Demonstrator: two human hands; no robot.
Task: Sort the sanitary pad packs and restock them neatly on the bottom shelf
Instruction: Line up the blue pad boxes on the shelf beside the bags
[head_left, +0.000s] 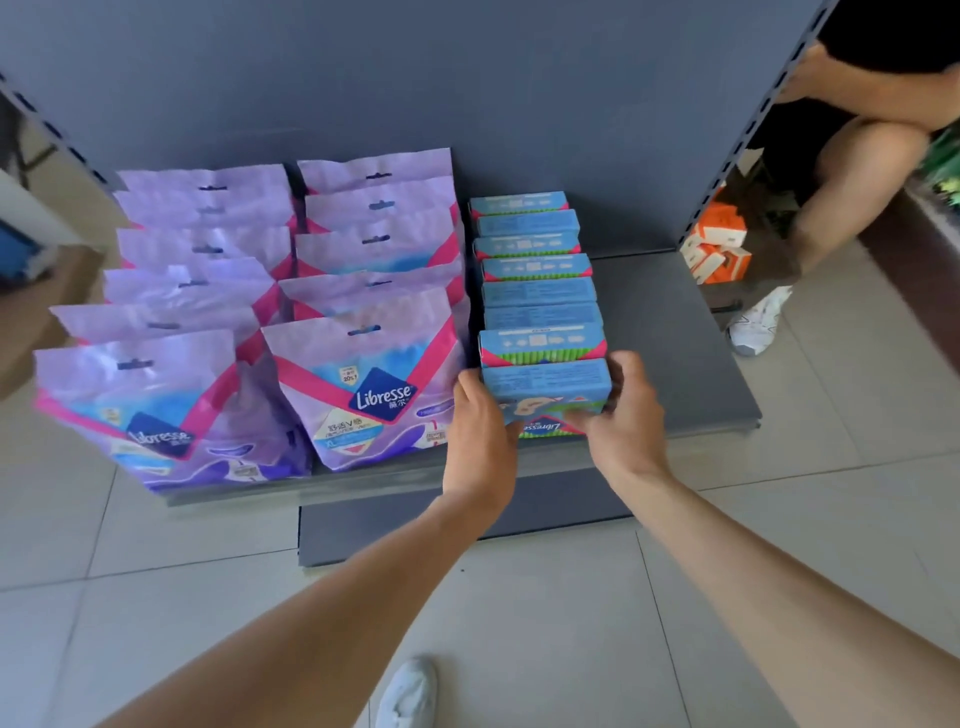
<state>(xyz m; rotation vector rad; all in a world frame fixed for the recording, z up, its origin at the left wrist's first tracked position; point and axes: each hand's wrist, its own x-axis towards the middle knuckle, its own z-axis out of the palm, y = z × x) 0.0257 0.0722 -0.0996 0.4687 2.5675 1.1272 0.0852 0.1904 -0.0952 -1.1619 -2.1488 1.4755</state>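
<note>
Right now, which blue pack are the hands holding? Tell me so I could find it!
Find the grey bottom shelf with purple bags on its left. Beside them runs one row of blue packs going back to the wall. It is the frontmost blue pack, nearest the shelf edge, the only one with the left hand and right hand on it.

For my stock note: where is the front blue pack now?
The front blue pack stands at the bottom shelf's front edge, between left hand and right hand.
</note>
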